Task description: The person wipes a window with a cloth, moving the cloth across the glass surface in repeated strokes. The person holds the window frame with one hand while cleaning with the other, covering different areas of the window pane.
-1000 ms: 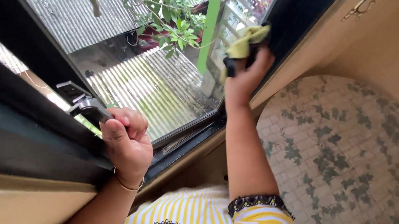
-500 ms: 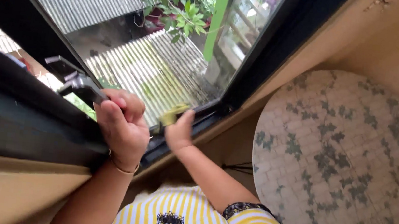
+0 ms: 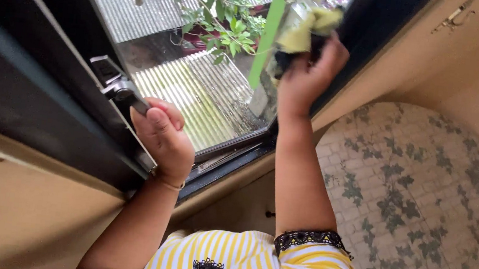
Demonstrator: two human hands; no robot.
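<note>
With the left hand (image 3: pixel 165 138) gripping the window handle (image 3: pixel 122 94), the right hand (image 3: pixel 308 76) is pressing a yellow-green cloth (image 3: pixel 307 29) at upper centre, possibly slipping outside.

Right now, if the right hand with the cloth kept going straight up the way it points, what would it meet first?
Probably the dark window frame: the right hand already presses the yellow cloth beside it. Depth is unclear, so it could be the glass instead.

We saw a crumpled yellow-green cloth (image 3: pixel 306 32) bunched above our fingers; a dark metal window handle (image 3: pixel 122 92) jutted beyond our fist.
</note>
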